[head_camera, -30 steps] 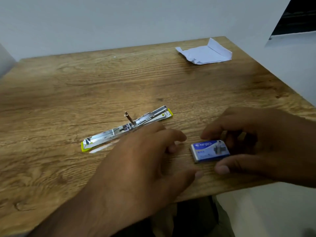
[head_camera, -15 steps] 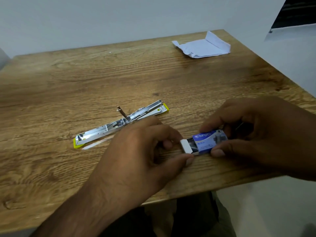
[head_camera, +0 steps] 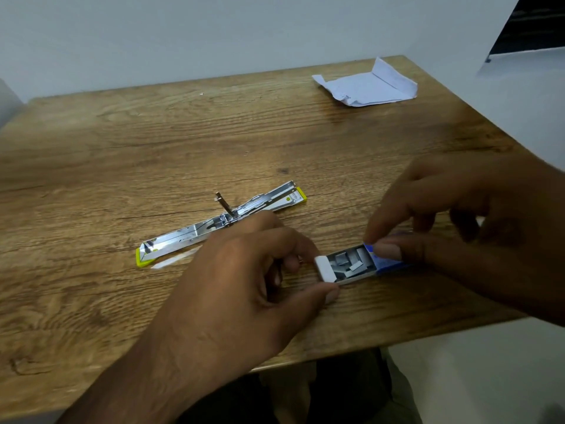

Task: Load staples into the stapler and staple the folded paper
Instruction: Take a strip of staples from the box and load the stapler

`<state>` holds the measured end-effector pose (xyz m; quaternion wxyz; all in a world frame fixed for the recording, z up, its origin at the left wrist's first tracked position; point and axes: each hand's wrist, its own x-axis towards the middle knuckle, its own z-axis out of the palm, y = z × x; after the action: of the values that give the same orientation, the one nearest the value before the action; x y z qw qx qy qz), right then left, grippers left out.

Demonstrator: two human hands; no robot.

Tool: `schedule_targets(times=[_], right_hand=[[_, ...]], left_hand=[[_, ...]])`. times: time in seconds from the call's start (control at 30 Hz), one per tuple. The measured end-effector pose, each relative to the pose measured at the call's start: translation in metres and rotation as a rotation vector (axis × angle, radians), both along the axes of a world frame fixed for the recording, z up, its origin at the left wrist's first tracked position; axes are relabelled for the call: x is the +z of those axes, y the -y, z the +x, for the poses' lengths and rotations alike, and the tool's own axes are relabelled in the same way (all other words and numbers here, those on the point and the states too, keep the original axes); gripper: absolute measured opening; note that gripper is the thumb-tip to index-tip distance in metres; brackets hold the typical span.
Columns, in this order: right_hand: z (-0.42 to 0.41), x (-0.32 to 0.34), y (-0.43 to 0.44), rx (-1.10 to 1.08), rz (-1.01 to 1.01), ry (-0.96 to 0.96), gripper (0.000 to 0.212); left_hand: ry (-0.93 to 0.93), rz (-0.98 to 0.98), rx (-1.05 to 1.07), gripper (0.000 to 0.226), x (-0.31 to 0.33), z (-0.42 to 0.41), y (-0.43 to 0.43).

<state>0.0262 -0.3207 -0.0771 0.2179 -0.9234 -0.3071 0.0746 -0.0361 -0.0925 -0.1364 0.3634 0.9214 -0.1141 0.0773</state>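
Just in front of the opened stapler [head_camera: 220, 223], the white end of the staple tray [head_camera: 347, 267] is pinched by the left hand [head_camera: 244, 289], while the blue sleeve [head_camera: 385, 262] is pinned between thumb and fingers of the right hand [head_camera: 464, 228]. If the tray is drawn fully out or tipped, the loose staple strips [head_camera: 348, 262] could be spilled or broken near the table [head_camera: 122, 148] edge. The folded paper [head_camera: 367, 85] lies well behind the stapler, untouched.

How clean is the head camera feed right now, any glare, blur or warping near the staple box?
Head view: glare flares off the opened stapler; wide-angle bend curves the table edge; the right hand is softly blurred; the left hand is sharper; staples in the tray are readable.
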Motion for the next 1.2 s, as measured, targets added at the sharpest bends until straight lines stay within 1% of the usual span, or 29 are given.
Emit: schedule_targets(times=[0.13,0.2,0.3,0.4,0.73,0.87,0.93,1.0,1.1,1.13,1.2], right_hand=[[-0.003,-0.005,-0.02,0.073,-0.105,-0.027,0.04],[-0.004,-0.006,-0.022,0.072,-0.114,-0.037,0.038],[-0.006,-0.003,-0.023,0.053,-0.099,-0.069,0.035],[-0.007,-0.002,-0.024,0.043,-0.117,-0.081,0.035],[-0.009,0.003,-0.031,0.038,-0.18,-0.052,0.04],[-0.013,0.005,-0.04,0.053,-0.261,-0.044,0.042],[-0.012,0.006,-0.043,0.04,-0.285,-0.042,0.046],[-0.011,0.003,-0.045,0.024,-0.27,-0.001,0.049],[-0.011,-0.008,-0.043,-0.019,-0.154,-0.017,0.033],[-0.009,-0.013,-0.042,-0.023,-0.165,0.013,0.029],[-0.004,-0.018,-0.042,-0.017,-0.264,0.108,0.021]], left_hand=[[0.01,-0.001,-0.012,0.033,-0.001,-0.001,0.0],[0.02,-0.014,-0.031,0.036,0.0,-0.001,0.0],[0.04,-0.016,-0.066,0.034,0.0,-0.001,0.0],[0.045,-0.025,-0.054,0.032,0.0,0.0,-0.001],[0.066,-0.05,-0.056,0.032,-0.001,0.0,-0.005],[0.076,-0.059,-0.078,0.03,-0.002,0.001,-0.005],[0.082,-0.064,-0.081,0.031,-0.003,0.001,-0.005],[0.087,-0.069,-0.086,0.03,-0.003,0.001,-0.005],[0.094,-0.07,-0.084,0.03,-0.003,0.0,-0.005],[0.093,-0.073,-0.084,0.03,-0.003,0.0,-0.005],[0.089,-0.085,-0.087,0.03,-0.004,0.0,-0.005]])
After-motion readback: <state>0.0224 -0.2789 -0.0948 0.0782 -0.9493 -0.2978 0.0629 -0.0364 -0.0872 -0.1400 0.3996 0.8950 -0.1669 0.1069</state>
